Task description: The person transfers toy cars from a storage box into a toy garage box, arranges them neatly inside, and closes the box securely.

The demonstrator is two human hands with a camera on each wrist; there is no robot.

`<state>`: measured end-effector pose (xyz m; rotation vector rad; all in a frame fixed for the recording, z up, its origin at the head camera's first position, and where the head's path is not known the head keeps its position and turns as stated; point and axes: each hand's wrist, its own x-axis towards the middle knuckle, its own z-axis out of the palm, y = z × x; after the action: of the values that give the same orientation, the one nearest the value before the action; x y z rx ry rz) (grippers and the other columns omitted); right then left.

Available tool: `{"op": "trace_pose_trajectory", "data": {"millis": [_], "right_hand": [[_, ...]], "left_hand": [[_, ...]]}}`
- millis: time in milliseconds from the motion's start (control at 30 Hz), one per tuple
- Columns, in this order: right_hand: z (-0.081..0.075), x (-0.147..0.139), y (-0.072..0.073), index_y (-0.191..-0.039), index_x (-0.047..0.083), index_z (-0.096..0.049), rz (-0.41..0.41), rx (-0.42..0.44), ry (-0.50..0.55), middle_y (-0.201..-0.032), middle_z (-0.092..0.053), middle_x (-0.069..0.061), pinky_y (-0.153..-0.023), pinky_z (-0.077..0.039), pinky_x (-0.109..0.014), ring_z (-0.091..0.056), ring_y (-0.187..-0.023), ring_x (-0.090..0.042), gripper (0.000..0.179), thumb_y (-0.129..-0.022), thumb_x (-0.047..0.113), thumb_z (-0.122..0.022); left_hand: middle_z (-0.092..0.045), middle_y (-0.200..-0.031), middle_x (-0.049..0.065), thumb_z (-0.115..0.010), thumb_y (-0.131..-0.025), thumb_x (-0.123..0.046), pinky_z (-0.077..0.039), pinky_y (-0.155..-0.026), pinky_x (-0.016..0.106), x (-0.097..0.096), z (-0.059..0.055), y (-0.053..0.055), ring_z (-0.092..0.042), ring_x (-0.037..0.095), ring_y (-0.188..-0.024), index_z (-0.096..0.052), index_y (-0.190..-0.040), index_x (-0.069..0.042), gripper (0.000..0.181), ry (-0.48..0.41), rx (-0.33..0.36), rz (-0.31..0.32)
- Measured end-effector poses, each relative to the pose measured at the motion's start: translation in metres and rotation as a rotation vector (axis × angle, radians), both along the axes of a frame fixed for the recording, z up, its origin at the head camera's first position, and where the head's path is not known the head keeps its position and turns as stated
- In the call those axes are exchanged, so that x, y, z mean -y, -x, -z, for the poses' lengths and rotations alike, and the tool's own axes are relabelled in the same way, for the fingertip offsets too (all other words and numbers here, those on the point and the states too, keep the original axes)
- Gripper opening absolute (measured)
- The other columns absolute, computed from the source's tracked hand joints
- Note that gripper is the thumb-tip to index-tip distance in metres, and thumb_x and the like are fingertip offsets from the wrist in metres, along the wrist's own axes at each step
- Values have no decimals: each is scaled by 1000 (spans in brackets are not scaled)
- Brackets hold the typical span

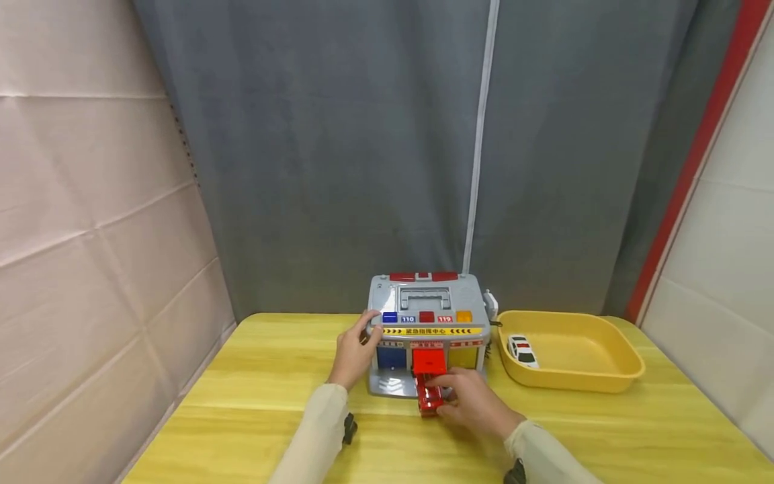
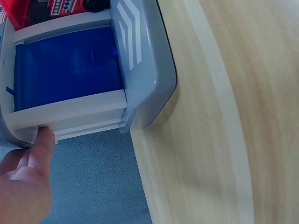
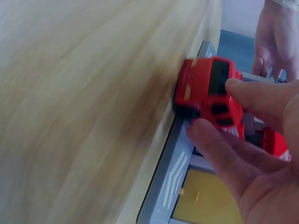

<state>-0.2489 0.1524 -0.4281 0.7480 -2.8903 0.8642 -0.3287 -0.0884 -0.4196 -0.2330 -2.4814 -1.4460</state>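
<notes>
A grey toy emergency station [image 1: 387,296] stands on the table with a blue door [image 2: 70,65], a yellow door [image 3: 205,198] and a raised red door [image 1: 429,361] between them. My left hand [image 1: 353,353] grips the station's left upper edge, and the left wrist view shows its fingers against the side wall. With thumb and fingers, my right hand [image 1: 474,403] pinches a red toy fire truck [image 3: 205,86]. The truck is at the middle doorway, one end under the red door and the other over the station's front ledge.
To the right of the station sits a yellow tray [image 1: 580,383] with a white toy car [image 1: 523,351] in its left end. The wooden table [image 1: 272,383] meets a grey curtain [image 1: 338,168] behind. A white attachment [image 1: 490,304] sticks out of the station's right side.
</notes>
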Motion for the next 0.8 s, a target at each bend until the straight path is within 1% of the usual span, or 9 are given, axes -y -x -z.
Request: {"op": "trace_pose_trajectory", "data": {"millis": [100,133,233,367,433,533,667,733,800], "right_hand": [[1,-2,1,-122,15,-73,-22,7,-6,-117,-74,-7,-80,-61,-31,-68,-96,-20,44,-78,11,-81],[2,-3,1,-122,16,-73,-29,-12,-28,-118,-75,-6,-81,-61,-33,-69,-97,-20,45,-79,13,-82],[5,-4,1,-126,22,-69,-63,-138,-159,-116,-75,-4,-85,-61,-39,-69,-98,-19,47,-81,25,-82],[7,0,-1,-136,34,-61,-119,-280,-346,-103,-73,-1,-70,-57,-31,-63,-77,-12,53,-86,35,-77],[8,3,-2,-140,40,-56,-142,-319,-396,-90,-70,1,-60,-49,-23,-54,-67,-8,56,-87,37,-75],[7,11,-3,-142,43,-54,-152,-319,-428,-80,-68,2,-56,-41,-19,-48,-61,-6,57,-88,43,-74],[4,23,-2,-134,34,-59,-152,-300,-458,-84,-72,1,-57,-48,-21,-54,-62,-7,52,-87,52,-71],[4,27,-1,-128,31,-60,-146,-293,-459,-89,-75,1,-59,-52,-22,-57,-63,-7,49,-86,52,-72],[5,29,0,-126,31,-59,-138,-295,-455,-87,-75,2,-60,-53,-21,-55,-61,-6,47,-86,50,-73]], "left_hand": [[-42,-159,12,-57,-100,-39,-45,-113,51,-1,0,0,-49,38,-141,-61,-135,-30,37,-1,12,0],[-42,-159,13,-57,-100,-40,-45,-113,51,-1,1,0,-50,38,-140,-61,-135,-30,37,-1,11,0],[-41,-159,13,-57,-100,-39,-46,-113,49,-1,1,1,-51,38,-140,-61,-136,-30,37,-6,6,-4],[-40,-160,13,-57,-100,-38,-46,-113,49,0,1,1,-50,37,-140,-61,-136,-30,37,-3,6,-8],[-39,-160,12,-57,-101,-39,-46,-113,48,1,1,0,-50,38,-140,-60,-136,-30,37,-2,10,-6],[-39,-160,12,-57,-101,-40,-46,-112,48,1,2,0,-49,37,-141,-60,-136,-31,37,0,10,-9],[-40,-160,13,-57,-101,-40,-47,-112,48,1,2,0,-51,37,-140,-61,-136,-30,36,-1,3,-7],[-40,-159,14,-57,-101,-39,-47,-112,48,1,1,0,-51,37,-139,-61,-135,-30,37,-3,0,-2],[-41,-159,15,-57,-100,-39,-48,-111,48,2,2,1,-52,38,-138,-62,-135,-29,36,-3,-14,-3]]}}
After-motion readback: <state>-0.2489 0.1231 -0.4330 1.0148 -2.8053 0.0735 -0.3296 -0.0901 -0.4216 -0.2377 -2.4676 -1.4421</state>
